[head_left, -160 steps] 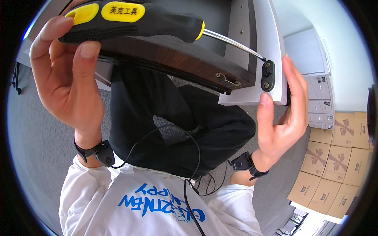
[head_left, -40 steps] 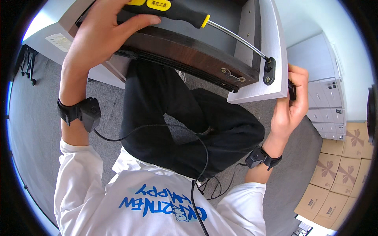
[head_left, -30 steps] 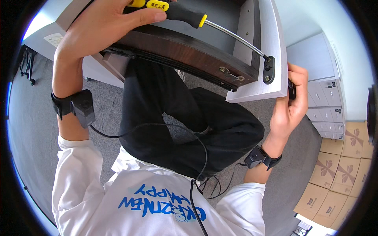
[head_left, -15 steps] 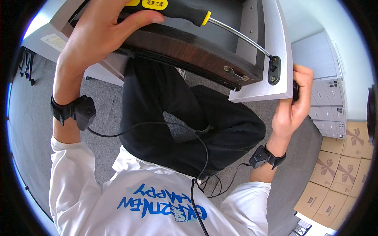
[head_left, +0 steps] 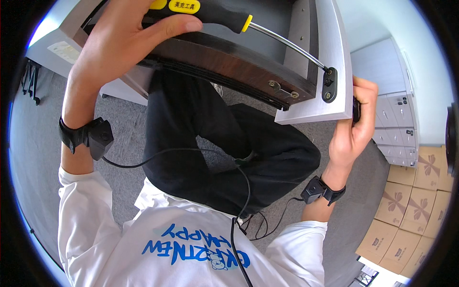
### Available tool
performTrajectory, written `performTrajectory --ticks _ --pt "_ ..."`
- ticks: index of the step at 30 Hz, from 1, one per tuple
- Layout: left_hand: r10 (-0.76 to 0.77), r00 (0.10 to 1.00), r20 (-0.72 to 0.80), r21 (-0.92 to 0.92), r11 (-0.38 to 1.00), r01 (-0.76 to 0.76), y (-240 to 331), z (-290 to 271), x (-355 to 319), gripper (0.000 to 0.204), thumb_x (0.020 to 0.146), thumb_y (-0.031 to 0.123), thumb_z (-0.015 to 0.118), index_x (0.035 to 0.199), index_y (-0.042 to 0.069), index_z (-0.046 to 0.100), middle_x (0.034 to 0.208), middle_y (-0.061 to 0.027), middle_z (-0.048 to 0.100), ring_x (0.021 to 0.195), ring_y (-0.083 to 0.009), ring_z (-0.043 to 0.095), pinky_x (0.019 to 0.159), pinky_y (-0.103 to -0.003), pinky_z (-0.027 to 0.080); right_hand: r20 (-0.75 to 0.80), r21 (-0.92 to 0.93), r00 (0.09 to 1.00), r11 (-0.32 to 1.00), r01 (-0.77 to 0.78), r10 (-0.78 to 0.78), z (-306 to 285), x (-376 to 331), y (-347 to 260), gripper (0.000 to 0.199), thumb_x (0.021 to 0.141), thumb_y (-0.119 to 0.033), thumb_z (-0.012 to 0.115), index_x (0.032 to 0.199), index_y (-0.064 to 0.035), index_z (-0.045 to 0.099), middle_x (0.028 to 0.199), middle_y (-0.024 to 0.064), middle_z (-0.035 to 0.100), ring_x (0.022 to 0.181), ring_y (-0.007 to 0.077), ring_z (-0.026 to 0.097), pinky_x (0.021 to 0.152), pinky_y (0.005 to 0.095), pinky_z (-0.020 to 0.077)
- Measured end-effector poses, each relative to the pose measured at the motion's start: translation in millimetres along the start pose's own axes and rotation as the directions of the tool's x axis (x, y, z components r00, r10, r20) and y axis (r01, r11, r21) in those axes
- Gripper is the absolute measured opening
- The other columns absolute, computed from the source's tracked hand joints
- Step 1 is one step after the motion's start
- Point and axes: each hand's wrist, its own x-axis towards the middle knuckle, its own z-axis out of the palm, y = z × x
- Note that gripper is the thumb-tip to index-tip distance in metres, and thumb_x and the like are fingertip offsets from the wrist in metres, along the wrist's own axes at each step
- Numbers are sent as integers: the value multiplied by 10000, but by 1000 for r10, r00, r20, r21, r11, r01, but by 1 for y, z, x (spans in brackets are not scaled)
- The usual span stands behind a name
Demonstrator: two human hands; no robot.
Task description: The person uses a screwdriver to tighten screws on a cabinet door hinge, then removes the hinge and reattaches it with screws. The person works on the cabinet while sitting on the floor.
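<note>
The screwdriver [head_left: 222, 18] is gripped by the left hand [head_left: 114, 45], thumb along the handle, other fingers mostly hidden. Right of that thumb, the tip is set at the upper screw [head_left: 330, 72] of a black oval fitting [head_left: 329, 87] on the drawer front [head_left: 313, 111]. At its outer face the right hand [head_left: 353, 136] is curled; what is pinched cannot be told. Screw-turning is apparently in hand; a steadily seated tip seems needed.

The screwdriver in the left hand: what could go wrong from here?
The screwdriver might slip off the upper screw of the black plate and scratch the pale board. If the right hand, curled around a dark part beyond the board, shifts, the tip could be knocked aside. The looping black cable could snag if the left hand moves far.
</note>
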Motion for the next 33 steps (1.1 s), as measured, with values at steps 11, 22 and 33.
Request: performTrajectory --ticks 11,22,33 --pt "-189 976 108 -17 981 192 8 -16 18 294 943 232 723 1093 -15 669 889 -160 648 720 -259 618 692 -312 507 41 -49 998 997 54 -52 -3 4 2 155 857 48 511 1006 39 554 1125 132 553 1036 206 528 990 296 375" --pt "-485 831 272 -90 847 524 23 -14 36 375 975 345 611 824 11 692 692 -48 555 649 -130 512 631 -282 391 45 -30 998 999 40 -38 -3 3 1 176 847 53 483 1007 32 555 1149 134 545 1054 205 522 1002 296 368" --pt "-192 976 -99 -239 957 164 -6 7 17 339 882 183 746 1141 66 561 1052 -102 519 879 -212 535 870 -246 467 28 -12 999 1000 -22 23 -3 1 0 132 853 -3 522 977 30 552 1167 133 557 1051 201 515 998 298 367"
